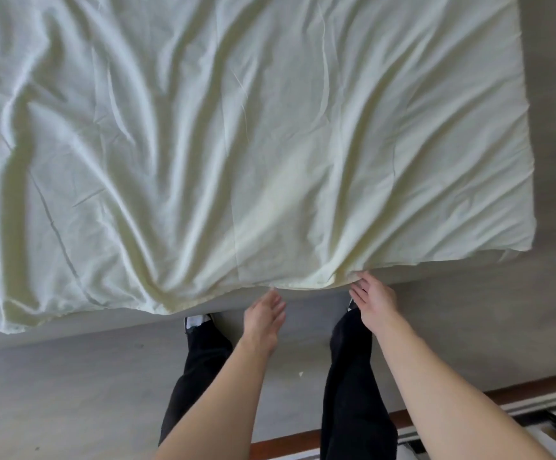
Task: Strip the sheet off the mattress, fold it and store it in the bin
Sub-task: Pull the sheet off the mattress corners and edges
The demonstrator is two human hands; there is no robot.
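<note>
A pale cream sheet point(237, 134) lies spread and wrinkled over the grey floor, filling most of the view. Its near hem bunches just in front of my feet. My left hand point(265, 315) hovers just below that hem with fingers relaxed, holding nothing. My right hand point(373, 302) reaches the hem further right, its fingertips at the edge of the cloth, fingers straight. No mattress or bin is in view.
Grey floor point(71, 393) runs below and to the right of the sheet. My dark-trousered legs point(200, 366) stand between my arms. A wooden bed frame with slats point(535, 410) sits at the bottom right corner.
</note>
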